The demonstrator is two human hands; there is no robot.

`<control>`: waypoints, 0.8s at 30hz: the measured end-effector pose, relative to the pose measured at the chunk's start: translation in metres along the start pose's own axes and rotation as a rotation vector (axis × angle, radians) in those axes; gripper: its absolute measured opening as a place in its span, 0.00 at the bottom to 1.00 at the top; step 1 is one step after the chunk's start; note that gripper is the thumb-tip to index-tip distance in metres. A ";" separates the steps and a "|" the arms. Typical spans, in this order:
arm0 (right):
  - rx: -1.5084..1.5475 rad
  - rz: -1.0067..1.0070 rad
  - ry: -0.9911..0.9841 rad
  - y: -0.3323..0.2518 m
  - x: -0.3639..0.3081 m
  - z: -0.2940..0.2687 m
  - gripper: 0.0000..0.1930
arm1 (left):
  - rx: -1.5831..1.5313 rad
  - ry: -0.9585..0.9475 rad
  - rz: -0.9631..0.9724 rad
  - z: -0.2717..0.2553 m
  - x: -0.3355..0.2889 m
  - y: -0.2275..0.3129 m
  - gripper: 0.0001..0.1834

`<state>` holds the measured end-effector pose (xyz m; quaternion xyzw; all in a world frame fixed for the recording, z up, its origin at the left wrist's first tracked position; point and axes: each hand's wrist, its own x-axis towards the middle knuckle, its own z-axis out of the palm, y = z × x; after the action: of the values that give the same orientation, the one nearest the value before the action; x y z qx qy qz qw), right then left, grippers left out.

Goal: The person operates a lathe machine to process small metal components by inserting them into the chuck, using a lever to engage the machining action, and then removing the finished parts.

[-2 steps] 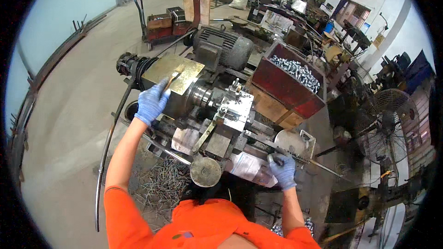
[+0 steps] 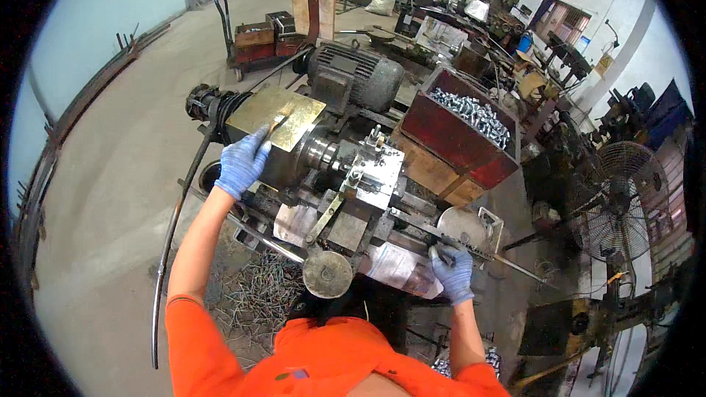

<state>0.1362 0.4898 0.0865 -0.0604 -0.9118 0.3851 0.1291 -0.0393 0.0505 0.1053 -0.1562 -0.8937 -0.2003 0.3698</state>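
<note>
My left hand (image 2: 245, 163), in a blue knit glove, is closed round the handle of a small brush (image 2: 280, 118). The brush's bristles lie over the flat brass-coloured top plate (image 2: 257, 106) of a lathe-like machine. Beside that plate sit the shiny round chuck (image 2: 321, 153) and a bright metal block (image 2: 379, 174) with bolts on top. My right hand (image 2: 453, 276), gloved alike, curls at the machine's near right side round a dark rounded piece (image 2: 440, 256), mostly hidden by my fingers.
Behind the machine stands a grey motor (image 2: 357, 73). A red bin (image 2: 456, 132) of shiny metal parts rests at its right. A long bar (image 2: 170, 257) slants down at the left, and a round metal disc (image 2: 328, 274) sits in front. Thin metal scraps (image 2: 261, 298) litter the floor; a fan (image 2: 620, 198) stands right.
The brush has tilted slightly, its bristles shifting a little across the brass-coloured plate. My right hand has moved only slightly.
</note>
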 end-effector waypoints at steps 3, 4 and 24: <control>-0.092 -0.147 0.152 0.022 -0.003 -0.005 0.10 | 0.103 -0.012 -0.080 -0.007 0.004 -0.006 0.16; -0.065 -0.114 0.173 0.022 -0.006 -0.007 0.10 | 0.077 0.033 -0.109 -0.012 0.012 -0.007 0.15; -0.001 -0.094 0.213 0.078 -0.053 -0.008 0.07 | -0.038 -0.363 0.051 0.010 0.084 0.067 0.16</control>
<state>0.1905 0.5381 0.0262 -0.0583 -0.8950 0.3695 0.2430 -0.0735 0.1241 0.1758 -0.2194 -0.9377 -0.1759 0.2042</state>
